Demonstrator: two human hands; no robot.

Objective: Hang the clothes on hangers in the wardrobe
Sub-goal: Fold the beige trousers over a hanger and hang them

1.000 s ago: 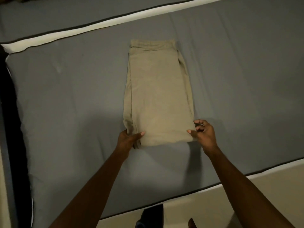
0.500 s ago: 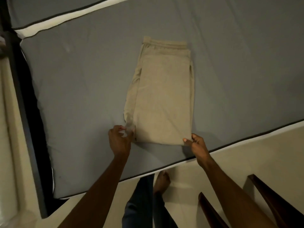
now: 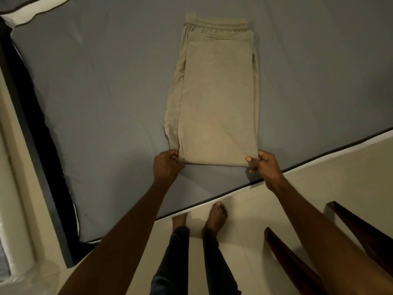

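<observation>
My left hand [image 3: 168, 165] and right hand [image 3: 264, 165] each pinched a near corner of the folded beige trousers [image 3: 214, 99]. Since a second ago I had dragged them toward the near edge of the grey mattress [image 3: 106, 92], where they still lay flat. I judged lifting came next; no hanger was visible.
</observation>
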